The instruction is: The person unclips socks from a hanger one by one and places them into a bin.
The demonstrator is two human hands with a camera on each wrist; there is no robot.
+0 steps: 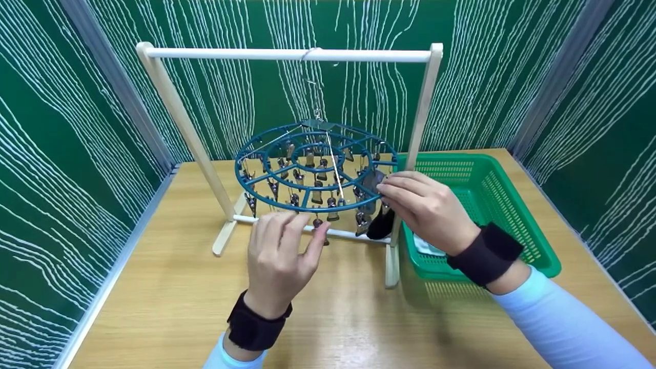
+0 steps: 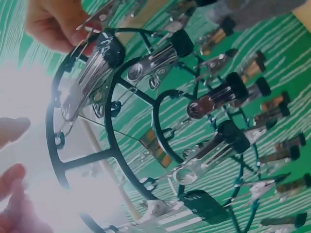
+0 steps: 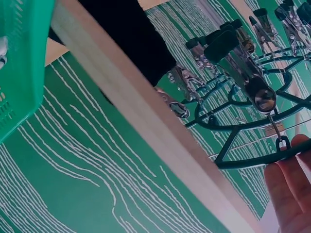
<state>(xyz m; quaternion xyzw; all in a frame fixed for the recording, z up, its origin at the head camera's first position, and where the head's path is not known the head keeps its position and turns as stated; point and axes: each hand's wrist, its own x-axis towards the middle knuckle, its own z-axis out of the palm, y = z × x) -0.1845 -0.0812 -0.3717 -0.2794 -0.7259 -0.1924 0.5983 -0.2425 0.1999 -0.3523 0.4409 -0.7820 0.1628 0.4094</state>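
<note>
A round blue-green clip hanger [image 1: 318, 207] with concentric rings hangs by its hook from a rack's white rod. Metal clips with dark tips [image 2: 92, 77] dangle all around it. At the hanger's right edge, my right hand [image 1: 433, 207] pinches the outer ring; its fingers [image 3: 284, 189] meet the rim beside a clip in the right wrist view. Just in front of the near rim is my left hand [image 1: 279, 256], thumb apart from the fingers, holding nothing. A black cloth item [image 3: 131, 39] and a grey one [image 1: 370, 187] hang from clips on the right side.
The wooden rack [image 1: 423, 110] stands on a wood-grain table [image 1: 169, 302]. A green plastic basket [image 1: 512, 205] sits behind and right of the rack's right post, with a whitish cloth [image 1: 428, 247] inside. Green walls with white streaks enclose the table.
</note>
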